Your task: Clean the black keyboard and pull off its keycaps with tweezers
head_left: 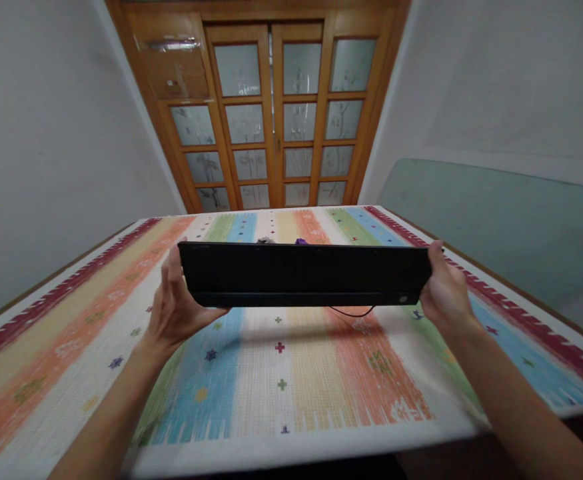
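Observation:
A wide black panel that looks like a monitor (301, 270) is held up in front of me, just over the table, at a steep angle to my view. A glossy strip runs along its lower edge, with a small round pale mark at the right end. My left hand (174, 303) grips its left end, thumb under the lower edge and fingers up the side. At the other end my right hand (444, 287) clasps the right side, thumb near the top corner. A thin black cable (354, 315) loops below it. The panel's back is hidden.
A striped, multicoloured tablecloth (281, 373) covers the table. Behind the panel a purple item (300, 241) and a grey item (265, 240) peek out, mostly hidden. Walls flank the table, with a pale green board (496, 220) at the right. Wooden glazed doors (274, 120) stand beyond.

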The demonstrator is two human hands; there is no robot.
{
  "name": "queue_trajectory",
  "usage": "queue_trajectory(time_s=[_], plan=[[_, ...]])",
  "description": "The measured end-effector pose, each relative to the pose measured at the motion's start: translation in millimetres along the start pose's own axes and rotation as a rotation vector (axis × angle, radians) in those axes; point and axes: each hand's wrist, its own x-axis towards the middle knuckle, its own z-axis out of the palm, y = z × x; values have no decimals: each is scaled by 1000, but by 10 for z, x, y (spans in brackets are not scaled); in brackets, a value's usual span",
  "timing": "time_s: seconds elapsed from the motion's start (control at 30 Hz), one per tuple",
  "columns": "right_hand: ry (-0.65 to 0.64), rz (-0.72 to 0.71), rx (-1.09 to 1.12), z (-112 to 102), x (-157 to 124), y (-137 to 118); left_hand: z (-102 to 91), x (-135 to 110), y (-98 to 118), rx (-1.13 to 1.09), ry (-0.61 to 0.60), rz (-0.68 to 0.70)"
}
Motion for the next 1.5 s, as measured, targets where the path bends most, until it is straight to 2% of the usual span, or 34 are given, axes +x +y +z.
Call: queue_trajectory(time_s=[0.1,0.13,0.2,0.33,0.4,0.5,0.6,0.7,0.8,0.87,0.93,1.0,1.07,1.13,1.2,1.27,1.37,1.5], plan=[[28,-35,24,15,-21,-67,-16,21,-17,372,5,382],[34,-32,29,22,-29,-87,-13,23,-20,432,-15,438],[32,-21,34,36,-43,-114,21,15,-8,481,-106,455],[-22,-12,5,40,-53,-119,204,-47,63,517,-408,437],[-59,2,-23,23,-39,-109,304,-72,75,529,-517,462],[-100,72,-67,-12,2,-97,378,-66,28,559,-601,488],[-150,166,-109,-40,58,-73,362,-27,-52,580,-652,518],[-206,173,-149,-69,131,-5,326,1,-81,613,-688,581],[-303,79,-229,-108,208,92,319,-1,-29,654,-705,611],[-317,-33,-393,-128,215,137,328,-9,24,710,-724,616],[-278,-245,-632,-131,143,141,341,-16,66,751,-742,622],[-277,-542,-847,-106,-18,103,352,-19,84,749,-753,620],[-401,-808,-969,-54,-242,47,363,-17,83,720,-760,602],[-570,-959,-1034,14,-467,0,374,-12,72,678,-765,583],[-687,-1045,-1076,76,-641,-16,389,-7,66,640,-766,565],[-728,-1085,-1114,112,-738,3,406,-2,69,611,-767,551],[-761,-1095,-1185,107,-771,85,432,1,80,582,-772,537],[-901,-1056,-1299,53,-748,211,454,-3,73,561,-797,522]])
